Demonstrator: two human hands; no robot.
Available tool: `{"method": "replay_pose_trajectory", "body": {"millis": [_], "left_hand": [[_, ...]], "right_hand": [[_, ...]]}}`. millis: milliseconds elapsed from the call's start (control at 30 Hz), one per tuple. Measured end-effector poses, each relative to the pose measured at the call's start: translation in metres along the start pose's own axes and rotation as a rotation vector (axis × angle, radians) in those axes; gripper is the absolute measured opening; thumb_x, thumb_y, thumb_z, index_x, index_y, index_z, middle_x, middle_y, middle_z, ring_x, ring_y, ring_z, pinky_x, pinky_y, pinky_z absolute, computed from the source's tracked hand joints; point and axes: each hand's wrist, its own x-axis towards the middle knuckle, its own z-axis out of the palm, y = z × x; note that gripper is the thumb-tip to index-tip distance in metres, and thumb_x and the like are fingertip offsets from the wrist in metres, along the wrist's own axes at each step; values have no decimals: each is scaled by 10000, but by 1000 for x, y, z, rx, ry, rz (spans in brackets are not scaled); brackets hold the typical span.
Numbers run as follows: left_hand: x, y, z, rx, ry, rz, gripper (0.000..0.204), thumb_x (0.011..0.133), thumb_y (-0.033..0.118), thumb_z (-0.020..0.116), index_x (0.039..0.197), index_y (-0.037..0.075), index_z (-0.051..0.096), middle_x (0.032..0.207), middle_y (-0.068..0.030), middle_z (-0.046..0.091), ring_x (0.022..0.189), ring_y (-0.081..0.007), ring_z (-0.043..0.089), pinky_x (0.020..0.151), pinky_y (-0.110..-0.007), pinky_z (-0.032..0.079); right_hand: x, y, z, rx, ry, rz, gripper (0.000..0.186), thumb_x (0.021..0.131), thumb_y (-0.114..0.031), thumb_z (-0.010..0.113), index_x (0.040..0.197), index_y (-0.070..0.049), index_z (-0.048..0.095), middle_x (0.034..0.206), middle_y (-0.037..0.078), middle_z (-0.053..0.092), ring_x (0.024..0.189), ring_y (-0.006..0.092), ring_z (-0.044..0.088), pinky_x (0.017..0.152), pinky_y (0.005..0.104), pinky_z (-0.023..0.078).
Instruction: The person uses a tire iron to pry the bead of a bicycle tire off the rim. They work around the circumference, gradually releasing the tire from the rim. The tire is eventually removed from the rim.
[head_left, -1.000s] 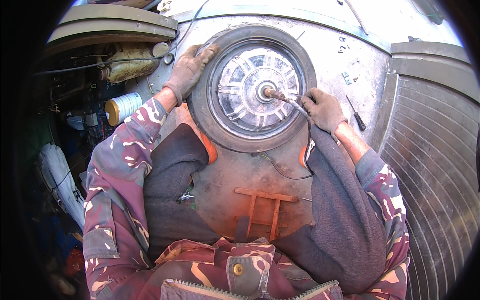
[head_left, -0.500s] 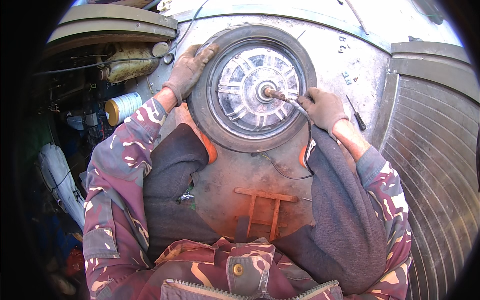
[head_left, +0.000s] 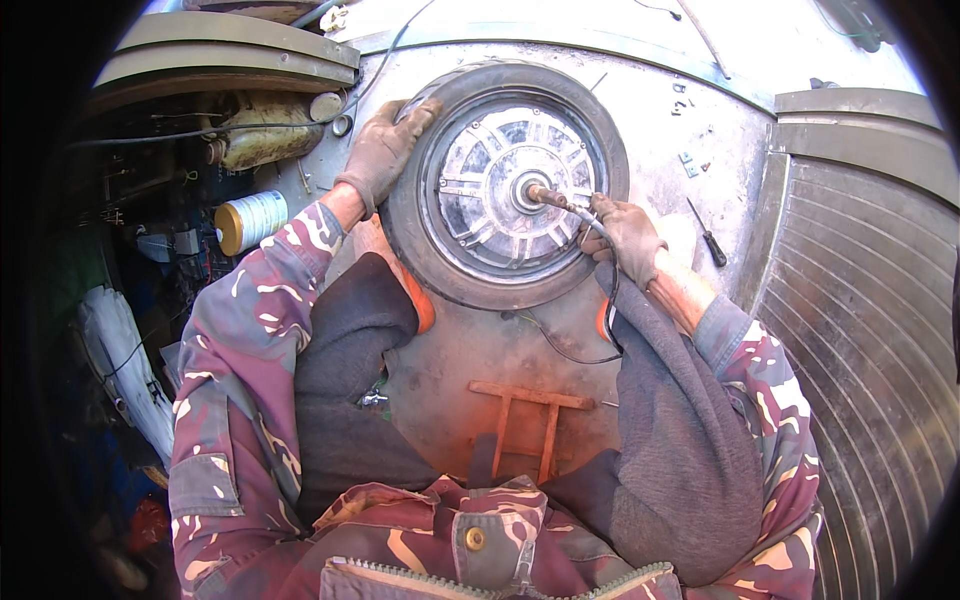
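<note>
A wheel with a black tyre and a silver hub motor lies face up between my legs. A rusty brownish axle sticks out of its centre, with a cable running from it down past the right side. My left hand, in a dirty glove, grips the tyre's upper left edge. My right hand, also gloved, is closed on the cable just right of the axle. A screwdriver lies to the right of that hand, near small metal bits.
A spool of white cord, an old cylinder and cluttered wires are on the left. An orange metal frame lies below the wheel. Metal edging and a ridged panel flank the right side; a pale bundle lies left.
My right hand has moved left and downward, closer to the axle, taking the cable nearer it. The wheel and my left hand appear slightly lower in the picture.
</note>
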Motion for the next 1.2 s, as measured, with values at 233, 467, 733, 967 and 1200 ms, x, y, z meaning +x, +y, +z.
{"method": "replay_pose_trajectory", "body": {"millis": [233,467,733,967,1200], "left_hand": [[-4,-18,-1,411,30,293,376,1145,260,484,1470,163,648,1456,-226,602,1304,-364,643,1137,-405,499],[-11,-22,10,140,66,195,368,1117,268,532,1464,219,644,1389,-268,639,1249,-436,670,1119,-422,516],[-38,-29,25,233,253,318,370,1110,332,593,1401,113,658,1348,-312,647,1164,-469,687,990,-478,579],[-38,-15,17,221,250,306,454,1073,345,663,1409,40,640,1343,-303,663,1209,-443,686,1040,-451,561],[-25,7,13,-287,198,-159,803,986,543,751,1463,-76,573,1320,-314,695,1254,-382,684,1081,-409,532]], "right_hand": [[-10,0,0,-136,82,-64,543,1122,-491,567,1216,26,704,793,132,756,625,202,705,559,331,552],[-21,-6,14,-35,106,28,574,1125,-526,525,1221,16,691,838,146,765,638,212,717,556,330,546],[-7,18,11,53,88,32,490,1137,-453,513,1164,0,698,936,160,776,672,233,734,569,368,570],[4,34,5,58,55,-15,602,1120,-554,522,1152,21,699,851,163,754,702,231,729,606,362,575],[-8,11,6,124,17,46,480,1141,-447,520,1122,18,640,846,171,743,689,248,724,581,352,563]]}}
